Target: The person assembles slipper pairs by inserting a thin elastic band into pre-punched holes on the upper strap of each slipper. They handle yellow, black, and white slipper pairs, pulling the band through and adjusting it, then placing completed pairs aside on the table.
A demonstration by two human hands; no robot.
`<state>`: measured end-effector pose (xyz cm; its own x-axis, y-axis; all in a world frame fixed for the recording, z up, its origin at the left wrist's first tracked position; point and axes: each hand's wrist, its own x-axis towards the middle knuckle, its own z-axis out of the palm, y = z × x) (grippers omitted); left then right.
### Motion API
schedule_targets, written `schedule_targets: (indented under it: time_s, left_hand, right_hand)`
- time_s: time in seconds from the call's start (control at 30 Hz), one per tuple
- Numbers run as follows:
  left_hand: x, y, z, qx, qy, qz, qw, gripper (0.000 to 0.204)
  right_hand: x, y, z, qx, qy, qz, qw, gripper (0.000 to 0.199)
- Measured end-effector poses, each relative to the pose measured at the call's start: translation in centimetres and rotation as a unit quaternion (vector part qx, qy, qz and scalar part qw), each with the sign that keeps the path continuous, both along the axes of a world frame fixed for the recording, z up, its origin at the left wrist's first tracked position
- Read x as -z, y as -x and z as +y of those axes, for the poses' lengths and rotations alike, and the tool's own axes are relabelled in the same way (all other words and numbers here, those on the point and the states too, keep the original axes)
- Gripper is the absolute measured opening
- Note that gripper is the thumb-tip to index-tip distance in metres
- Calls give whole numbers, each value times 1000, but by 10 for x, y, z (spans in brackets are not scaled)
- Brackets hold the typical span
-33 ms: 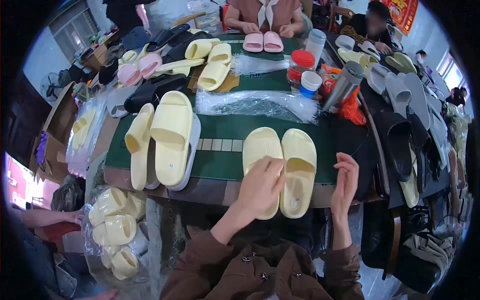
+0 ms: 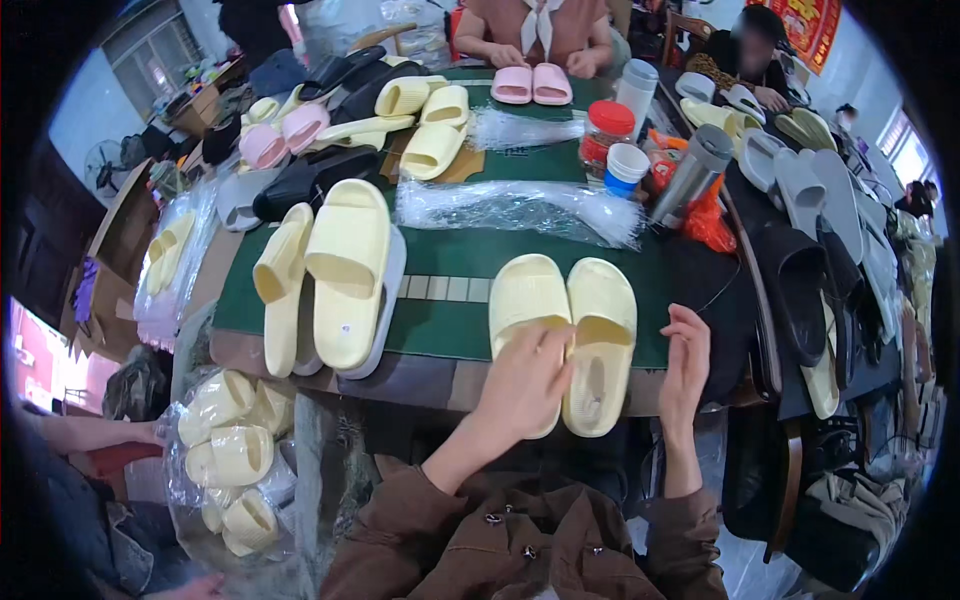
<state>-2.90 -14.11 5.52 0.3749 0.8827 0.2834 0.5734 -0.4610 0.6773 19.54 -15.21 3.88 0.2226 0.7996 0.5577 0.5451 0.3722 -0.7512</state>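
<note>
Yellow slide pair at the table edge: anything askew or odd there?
The yellow slide pair lies neatly side by side, left hand on the left slide's heel. Only oddity: further left, one pale yellow slide is tipped on its edge.

Slippers under my left hand [image 2: 525,385]: a pale yellow pair [image 2: 565,335], plain, no pattern.
Table mat [image 2: 440,330]: dark green, with a strip of small grey-beige squares across it.
Stack to my left [image 2: 335,275]: pale yellow slippers lying on a light grey one.
My sleeves [image 2: 430,525]: brown, with dark buttons.
Pair at the far edge [image 2: 532,84]: soft pink.
Jar [image 2: 605,135]: red lid, reddish contents.
Flask [image 2: 688,175]: silvery grey metal.
Small cup [image 2: 626,168]: white top, blue body.
Wrappers on the mat [image 2: 520,208]: clear, glinting white.
Slippers at my right [image 2: 800,195]: grey, black further down.
Bagged slippers below the table [image 2: 235,455]: pale yellow in clear plastic.
</note>
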Motion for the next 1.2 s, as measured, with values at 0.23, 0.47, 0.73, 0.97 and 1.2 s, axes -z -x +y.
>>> schedule_targets:
  time_s: [0.23,0.47,0.73,0.97,1.2]
  left_hand:
    - [48,-20,-14,2,-85,55,995,86]
    - [68,-25,-10,-29,-112,11,993,82]
    - [73,-2,1,-76,-125,51,988,72]
    - [52,25,-4,-100,-136,85,982,57]
    - [68,15,11,-104,-151,56,981,47]
  right_hand:
    - [33,20,24,-41,87,52,994,12]
    - [42,19,26,-43,88,70,993,15]
    - [42,37,44,-104,73,41,991,15]
    - [44,45,43,-153,60,43,986,12]
    - [35,45,37,-106,55,-5,993,13]
